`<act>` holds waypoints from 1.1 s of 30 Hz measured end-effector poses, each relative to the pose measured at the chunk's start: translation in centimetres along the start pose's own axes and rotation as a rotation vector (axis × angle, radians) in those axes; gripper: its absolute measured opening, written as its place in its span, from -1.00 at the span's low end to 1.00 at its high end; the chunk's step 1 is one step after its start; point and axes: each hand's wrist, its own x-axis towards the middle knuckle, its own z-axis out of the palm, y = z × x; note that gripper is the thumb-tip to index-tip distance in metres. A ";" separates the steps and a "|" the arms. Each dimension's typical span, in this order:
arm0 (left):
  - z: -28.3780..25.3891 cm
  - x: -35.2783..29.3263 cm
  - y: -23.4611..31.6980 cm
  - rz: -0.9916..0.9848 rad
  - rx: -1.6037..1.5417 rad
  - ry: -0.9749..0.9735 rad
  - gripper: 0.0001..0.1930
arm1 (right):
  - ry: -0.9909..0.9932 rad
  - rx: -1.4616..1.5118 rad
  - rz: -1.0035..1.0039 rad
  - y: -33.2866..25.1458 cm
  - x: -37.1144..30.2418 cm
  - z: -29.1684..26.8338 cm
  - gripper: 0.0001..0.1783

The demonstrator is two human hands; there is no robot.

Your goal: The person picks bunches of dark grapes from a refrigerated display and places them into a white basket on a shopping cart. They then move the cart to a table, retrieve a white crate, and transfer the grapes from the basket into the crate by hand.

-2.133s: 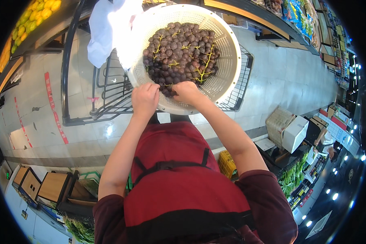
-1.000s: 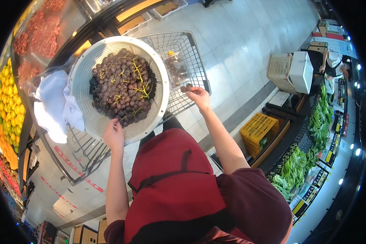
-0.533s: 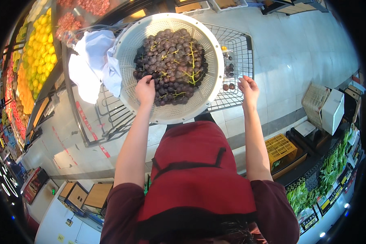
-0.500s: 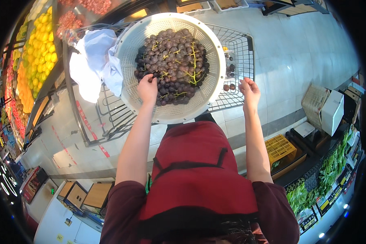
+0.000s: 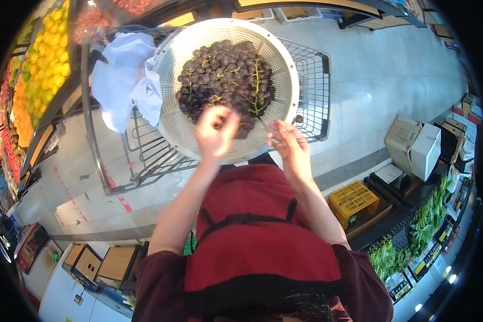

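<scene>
A round white perforated basket (image 5: 173, 134) holds a heap of dark purple grapes (image 5: 220, 70), with green stems (image 5: 256, 88) showing among them. Over the near part of the heap is my left hand (image 5: 214, 134), smeared by motion, its fingers curled. A dark patch shows between those fingers; whether it is a held grape or grapes behind cannot be made out. My right hand (image 5: 292, 145) hovers at the basket's near right rim, fingers loosely bent and apart, with nothing visible in them.
The basket rests on a black wire shopping cart (image 5: 326, 102). Pale blue cloth (image 5: 126, 80) hangs at its left. A few loose grapes (image 5: 299, 118) lie in the cart. Yellow fruit (image 5: 51, 59) is displayed far left; a yellow crate (image 5: 353, 203) and leafy greens (image 5: 424, 225) are at right.
My right hand has come left from beyond the cart's right side to the basket rim. My left hand has moved right and nearer to me over the grapes.
</scene>
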 end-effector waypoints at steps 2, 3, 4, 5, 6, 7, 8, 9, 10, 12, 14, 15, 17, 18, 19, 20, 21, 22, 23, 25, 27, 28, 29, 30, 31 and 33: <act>-0.2 -2.8 3.2 0.230 0.070 -0.225 -0.69 | -0.079 0.214 0.262 0.4 -0.3 0.7 -0.74; -0.2 -3.4 3.7 0.281 0.107 -0.203 -0.66 | -0.198 0.356 0.375 0.6 -0.3 0.6 -0.72; -0.3 -3.6 3.7 0.299 0.163 -0.193 -0.62 | -0.103 0.344 0.436 0.8 -0.2 0.2 -0.72; -1.0 -3.2 3.0 0.217 0.105 -0.155 -0.65 | -0.082 0.371 0.473 0.8 -0.1 -0.5 -0.73; -1.7 -2.0 1.5 0.139 0.207 -0.072 -0.69 | -0.056 0.399 0.509 0.9 0.2 -1.5 -0.73; -2.3 0.2 -0.6 -0.022 0.153 0.022 -0.77 | -0.322 0.517 0.474 0.7 0.9 -2.8 -0.77; -3.8 2.4 -2.8 -0.120 0.229 0.086 -0.82 | -0.244 0.481 0.446 0.6 1.4 -4.4 -0.80; -5.2 4.6 -5.0 -0.193 0.457 0.074 -0.84 | -0.243 0.477 0.410 0.1 1.9 -6.2 -0.83; -6.3 6.2 -6.9 -0.256 0.532 0.112 -0.83 | -0.186 0.510 0.397 -0.3 2.9 -7.9 -0.84; -6.7 8.9 -9.9 -0.045 0.629 0.181 -0.81 | 0.049 0.439 0.249 -0.6 4.9 -10.8 -0.85; -6.5 10.7 -11.7 0.011 0.699 0.102 -0.75 | 0.320 0.460 0.158 -0.5 8.1 -12.6 -0.84; -6.1 11.2 -12.2 0.001 0.725 0.122 -0.74 | 0.318 0.406 0.143 -0.7 9.6 -13.4 -0.82; -5.2 12.0 -12.5 0.012 0.775 0.159 -0.71 | 0.309 0.378 0.151 -1.1 12.5 -14.1 -0.61; -4.9 12.3 -12.5 -0.038 0.796 0.138 -0.71 | 0.351 0.348 0.148 -1.5 13.3 -14.1 -0.46; -4.6 12.7 -12.5 -0.057 0.810 0.115 -0.70 | 0.457 0.206 0.115 -1.7 14.0 -13.7 -0.32; -4.3 13.1 -12.6 -0.076 0.825 0.090 -0.70 | 0.575 0.054 0.062 -1.9 14.3 -12.9 -0.18; -4.2 13.7 -12.6 -0.075 0.881 0.040 -0.70 | 0.490 -0.054 -0.004 -2.4 13.9 -12.3 -0.04; -4.2 14.4 -12.7 -0.180 0.909 -0.041 -0.71 | 0.476 -0.150 -0.087 -2.7 13.8 -11.0 -0.11; -4.1 14.7 -12.8 -0.138 0.949 -0.058 -0.73 | 0.392 -0.236 -0.164 -2.8 13.5 -9.6 -0.14; -4.1 15.4 -13.0 -0.067 1.011 -0.082 -0.79 | 0.315 -0.391 -0.228 -2.9 12.8 -6.2 -0.20; -4.2 16.0 -12.9 -0.008 1.085 -0.109 -0.84 | 0.283 -0.549 -0.285 -2.4 13.2 -2.8 -0.23; -4.2 16.1 -12.8 0.016 1.082 -0.102 -0.86 | 0.247 -0.639 -0.368 -2.1 13.6 -1.5 -0.23; -4.3 16.3 -12.6 0.038 1.098 -0.115 -0.86 | 0.309 -0.792 -0.423 -1.6 13.8 -0.4 -0.25; -4.4 16.3 -12.4 0.060 1.115 -0.128 -0.87 | 0.341 -0.887 -0.493 -1.3 14.0 0.3 -0.30; -4.4 16.4 -12.2 0.064 1.141 -0.143 -0.87 | 0.395 -0.928 -0.510 -1.1 14.1 0.5 -0.33; -4.3 16.2 -11.7 0.043 1.141 -0.132 -0.88 | 0.436 -0.974 -0.514 -0.8 14.3 0.8 -0.37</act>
